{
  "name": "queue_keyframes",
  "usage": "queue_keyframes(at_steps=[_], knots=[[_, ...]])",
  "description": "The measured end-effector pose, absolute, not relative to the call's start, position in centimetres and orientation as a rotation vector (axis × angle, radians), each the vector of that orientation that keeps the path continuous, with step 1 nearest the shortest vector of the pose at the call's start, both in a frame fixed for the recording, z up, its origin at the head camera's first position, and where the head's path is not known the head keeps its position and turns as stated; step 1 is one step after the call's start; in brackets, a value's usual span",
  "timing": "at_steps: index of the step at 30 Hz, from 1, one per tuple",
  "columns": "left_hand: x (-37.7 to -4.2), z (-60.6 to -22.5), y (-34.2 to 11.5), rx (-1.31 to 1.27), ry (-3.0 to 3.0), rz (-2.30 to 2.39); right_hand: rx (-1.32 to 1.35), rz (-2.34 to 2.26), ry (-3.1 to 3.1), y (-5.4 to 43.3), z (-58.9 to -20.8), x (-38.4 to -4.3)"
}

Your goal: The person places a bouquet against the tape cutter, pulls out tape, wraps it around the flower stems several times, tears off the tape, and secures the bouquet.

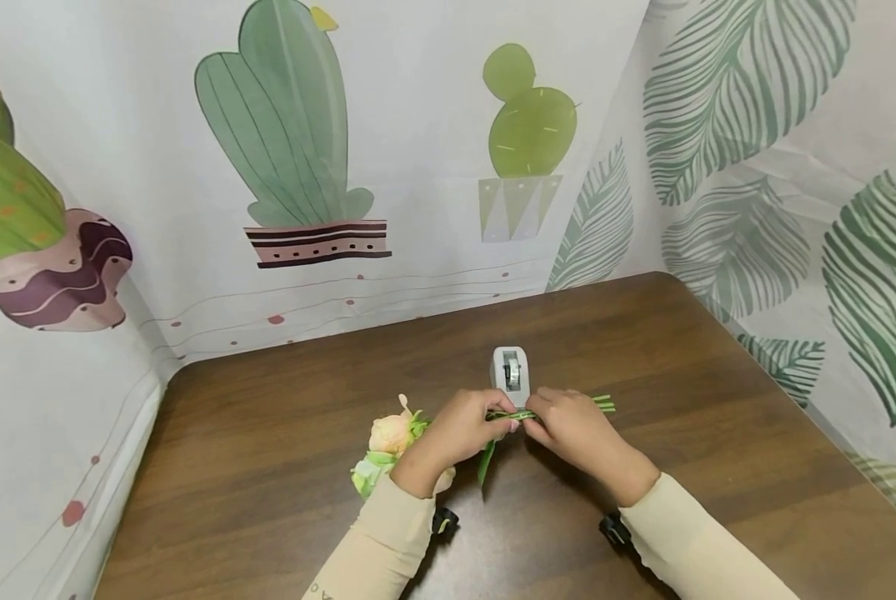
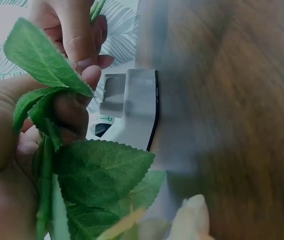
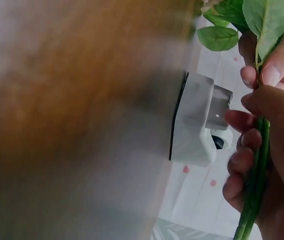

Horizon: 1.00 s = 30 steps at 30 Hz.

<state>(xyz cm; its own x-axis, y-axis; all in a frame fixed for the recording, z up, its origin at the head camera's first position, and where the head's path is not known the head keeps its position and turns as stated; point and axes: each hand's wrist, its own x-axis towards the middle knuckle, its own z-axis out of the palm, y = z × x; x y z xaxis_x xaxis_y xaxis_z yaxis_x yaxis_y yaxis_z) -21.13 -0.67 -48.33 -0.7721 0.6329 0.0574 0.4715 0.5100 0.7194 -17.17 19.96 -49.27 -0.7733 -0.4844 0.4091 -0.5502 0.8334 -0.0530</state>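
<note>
A bunch of artificial flowers lies crosswise in my two hands, with peach and pale green blooms [image 1: 391, 435] at the left and green stems [image 3: 254, 185] pointing right. My left hand [image 1: 464, 429] grips the stems just below the leaves [image 2: 104, 167]. Close beside it, my right hand [image 1: 573, 427] holds the lower stems, fingers curled round them in the right wrist view. The two thumbs nearly meet along the bunch. Just beyond the hands stands a white tape dispenser [image 1: 511, 371] with a roll of clear tape. Whether tape lies on the stems is too small to tell.
The brown wooden table [image 1: 282, 492] extends around both forearms. Behind it hangs a white cloth backdrop [image 1: 425, 158] printed with cacti and leaves. Black wrist straps [image 1: 614, 529] show at the sleeves.
</note>
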Motion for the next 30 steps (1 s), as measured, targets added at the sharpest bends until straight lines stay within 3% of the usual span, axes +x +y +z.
queue_keyframes(at_steps=[14,30], knots=[[-20.72,-47.40,-1.04,1.044,2.675,0.838,0.800,0.328,-2.718,20.06,-49.04,-17.49],[-21.02,-47.79,-1.11,1.089,2.721,0.847,0.740,0.428,-2.674,20.07,-49.23,-18.01]])
